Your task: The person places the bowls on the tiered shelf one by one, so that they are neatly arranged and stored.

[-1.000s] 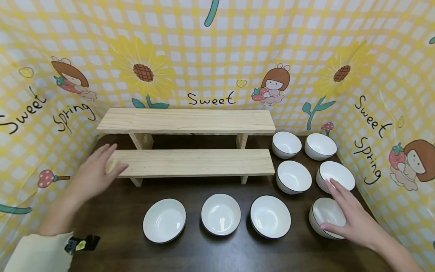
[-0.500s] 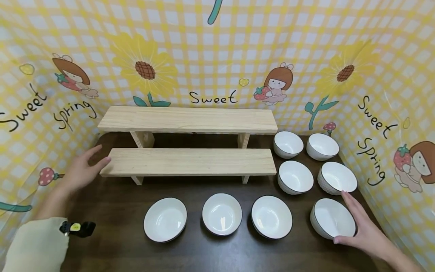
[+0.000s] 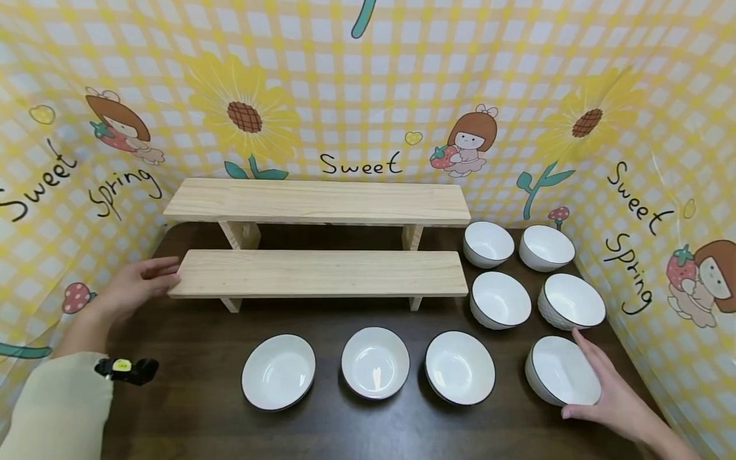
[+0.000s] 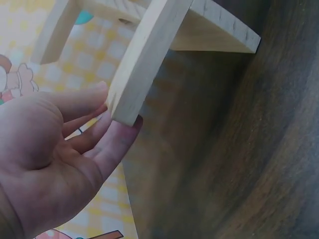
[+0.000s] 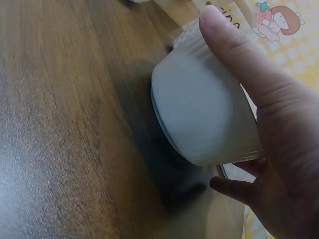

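In the head view my left hand (image 3: 129,287) is at the left end of a two-tier wooden shelf (image 3: 319,273), on its lower board. The left wrist view shows the thumb on one face of that board's end (image 4: 139,74) and fingertips curled under the other, pinching it. At the front right, my right hand (image 3: 612,390) holds a white bowl (image 3: 566,370) with a dark rim, thumb on the near side and fingers around the far right. Up close, the right wrist view shows this bowl's ribbed side (image 5: 204,104) against the hand; some fingers are hidden behind it.
Three similar bowls stand in a row before the shelf: left (image 3: 278,372), middle (image 3: 375,363) and right (image 3: 460,367). Several more, including one ribbed bowl (image 3: 572,300), cluster right of the shelf. Yellow checked cloth (image 3: 368,96) walls the dark wooden table (image 3: 322,434) at back and sides.
My left hand has come down from above the shelf's left end and closed on the lower board. My right hand has lowered from over the front right bowl to grip its side.
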A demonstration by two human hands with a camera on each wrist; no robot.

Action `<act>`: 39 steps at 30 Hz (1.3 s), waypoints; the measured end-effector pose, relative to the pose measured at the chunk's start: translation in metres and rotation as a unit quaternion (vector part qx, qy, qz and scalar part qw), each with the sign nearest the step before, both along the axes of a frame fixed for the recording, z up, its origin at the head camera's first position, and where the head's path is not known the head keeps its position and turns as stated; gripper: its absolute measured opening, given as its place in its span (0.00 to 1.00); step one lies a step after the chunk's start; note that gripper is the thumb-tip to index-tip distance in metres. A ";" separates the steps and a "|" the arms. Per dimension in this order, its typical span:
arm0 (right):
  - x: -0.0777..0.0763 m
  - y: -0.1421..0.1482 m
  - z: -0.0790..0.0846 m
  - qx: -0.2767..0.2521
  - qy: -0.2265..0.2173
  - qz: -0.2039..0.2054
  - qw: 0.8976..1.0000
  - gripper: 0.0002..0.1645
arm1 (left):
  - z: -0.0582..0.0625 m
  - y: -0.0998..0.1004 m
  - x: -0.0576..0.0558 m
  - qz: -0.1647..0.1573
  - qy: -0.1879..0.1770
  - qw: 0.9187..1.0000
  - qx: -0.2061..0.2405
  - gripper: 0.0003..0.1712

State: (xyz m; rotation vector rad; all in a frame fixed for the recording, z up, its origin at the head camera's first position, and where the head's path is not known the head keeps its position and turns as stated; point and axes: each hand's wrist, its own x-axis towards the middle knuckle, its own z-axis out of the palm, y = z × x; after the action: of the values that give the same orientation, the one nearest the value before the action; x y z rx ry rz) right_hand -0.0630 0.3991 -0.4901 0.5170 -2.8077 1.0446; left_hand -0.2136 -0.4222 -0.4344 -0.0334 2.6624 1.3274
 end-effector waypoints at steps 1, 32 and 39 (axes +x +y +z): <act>0.000 0.000 0.000 -0.001 0.000 0.000 1.000 0.88 | -0.001 -0.001 0.000 0.000 0.000 1.000 -0.004 0.39; 0.002 -0.007 -0.005 0.017 0.026 -0.038 0.999 0.78 | -0.017 -0.016 -0.003 0.008 -0.025 1.000 0.006 0.43; 0.001 -0.008 0.002 0.028 0.031 -0.036 0.998 0.78 | -0.016 -0.015 -0.003 0.008 -0.037 0.999 0.011 0.44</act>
State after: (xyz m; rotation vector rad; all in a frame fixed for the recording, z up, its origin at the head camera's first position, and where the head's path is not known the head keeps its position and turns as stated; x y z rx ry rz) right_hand -0.0619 0.3909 -0.4883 0.4412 -2.7852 0.9212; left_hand -0.2168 -0.4375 -0.4504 -0.0997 2.5904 1.3333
